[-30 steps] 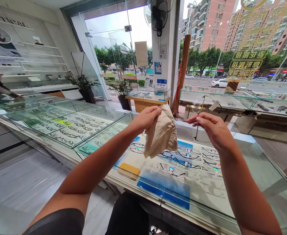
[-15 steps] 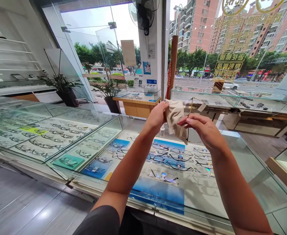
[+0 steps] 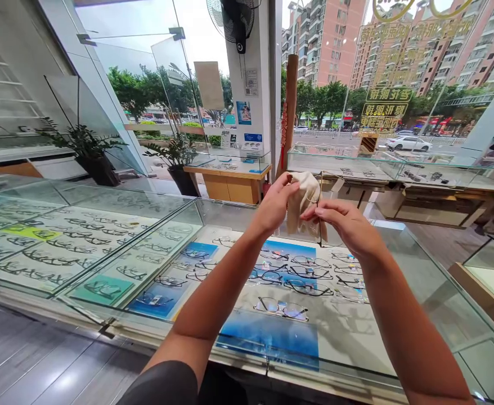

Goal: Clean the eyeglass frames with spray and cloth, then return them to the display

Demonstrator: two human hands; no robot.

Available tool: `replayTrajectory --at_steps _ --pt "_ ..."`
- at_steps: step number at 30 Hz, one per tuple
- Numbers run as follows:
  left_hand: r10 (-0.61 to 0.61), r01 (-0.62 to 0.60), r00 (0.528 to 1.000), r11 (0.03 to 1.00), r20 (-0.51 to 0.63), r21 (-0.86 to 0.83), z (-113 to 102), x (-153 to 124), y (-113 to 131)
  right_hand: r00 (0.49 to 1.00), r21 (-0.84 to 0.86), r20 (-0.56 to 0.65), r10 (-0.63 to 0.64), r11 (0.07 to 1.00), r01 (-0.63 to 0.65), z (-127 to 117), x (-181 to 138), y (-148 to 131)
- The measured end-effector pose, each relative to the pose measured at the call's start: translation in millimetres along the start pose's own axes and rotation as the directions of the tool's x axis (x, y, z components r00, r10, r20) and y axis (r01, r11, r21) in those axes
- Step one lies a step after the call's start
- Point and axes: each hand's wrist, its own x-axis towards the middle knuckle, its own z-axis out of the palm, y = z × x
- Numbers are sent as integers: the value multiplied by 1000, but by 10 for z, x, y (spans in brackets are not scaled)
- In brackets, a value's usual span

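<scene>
My left hand (image 3: 274, 203) pinches a beige cleaning cloth (image 3: 304, 197) and presses it against a pair of thin-framed glasses (image 3: 322, 211). The fingers of my right hand (image 3: 343, 222) are closed on the glasses' frame, and a small price tag (image 3: 338, 185) hangs from it. Both hands are raised above the glass display counter (image 3: 407, 292). The cloth hides most of the lenses.
Under the counter glass lie rows of spectacles (image 3: 301, 275) on blue and white mats. More glass showcases (image 3: 82, 225) stretch to the left and along the window (image 3: 377, 169). Potted plants (image 3: 84, 149), a wooden table (image 3: 230, 183) and a wall fan (image 3: 234, 22) stand behind.
My left hand brought the cloth from hanging loose to bunched against the glasses in my right hand. The view swung to the right.
</scene>
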Motion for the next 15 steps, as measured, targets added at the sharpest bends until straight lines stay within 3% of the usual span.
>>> replayTrajectory --at_steps 4,12,15 --pt "79 -81 996 994 38 73 12 3 -12 1000 21 -30 -1 1000 2 4 5 13" --pt "117 -140 985 970 124 199 9 -30 39 999 -8 -38 1 1000 -1 -17 35 72" --pt "126 -150 982 973 141 174 11 -45 44 999 -25 -33 7 1000 -8 -14 39 69"
